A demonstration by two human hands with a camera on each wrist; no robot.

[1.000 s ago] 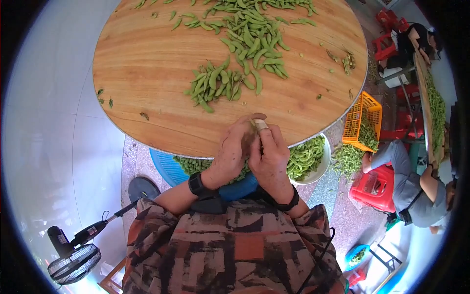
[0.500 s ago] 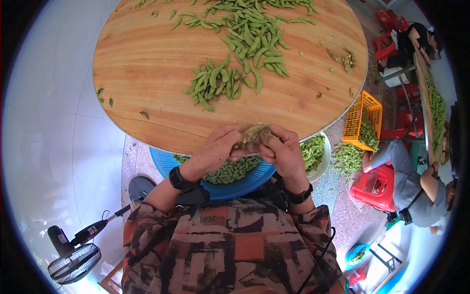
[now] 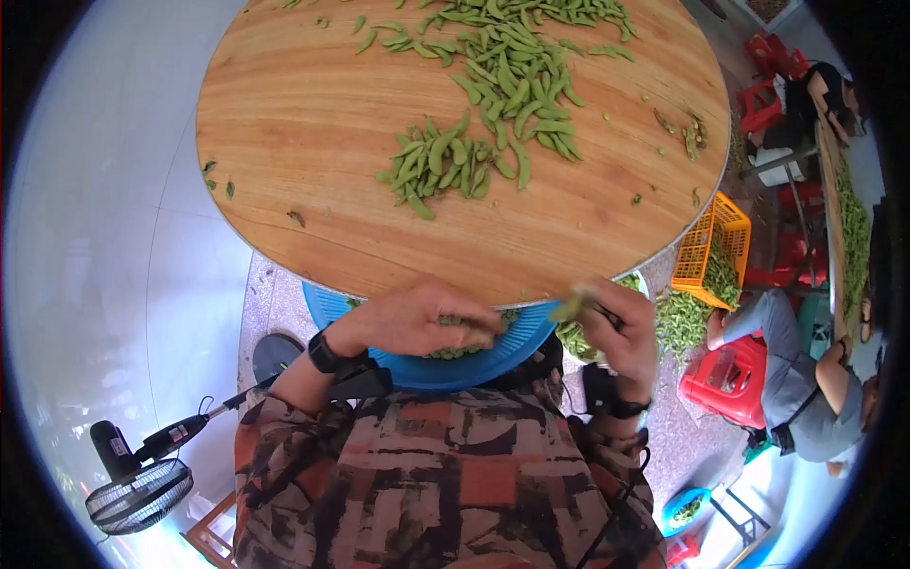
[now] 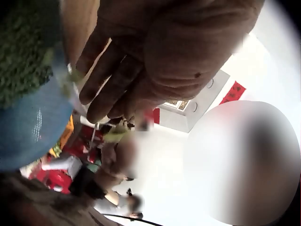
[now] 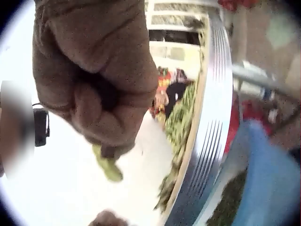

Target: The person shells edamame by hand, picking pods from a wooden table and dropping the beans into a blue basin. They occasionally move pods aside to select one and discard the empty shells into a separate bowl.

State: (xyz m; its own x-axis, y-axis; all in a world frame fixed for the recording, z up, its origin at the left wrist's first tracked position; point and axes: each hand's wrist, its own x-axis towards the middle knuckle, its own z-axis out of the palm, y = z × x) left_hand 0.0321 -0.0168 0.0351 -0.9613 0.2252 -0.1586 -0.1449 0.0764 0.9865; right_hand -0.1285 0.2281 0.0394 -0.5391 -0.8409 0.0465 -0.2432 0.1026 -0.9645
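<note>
The pod [image 5: 111, 170] in the right hand [image 3: 618, 327] is yellow-green. The tub [image 3: 464, 373] under the left hand [image 3: 422, 318] is blue. The shirt [image 3: 417, 474] has orange and black patches.

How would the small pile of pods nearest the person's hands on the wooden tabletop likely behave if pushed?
The small pile of pods would probably spread, since its pods look loose and overlapping. Their curved, elongated shape suggests sliding rather than rolling, and the smooth-looking wooden tabletop may offer little grip.
</note>
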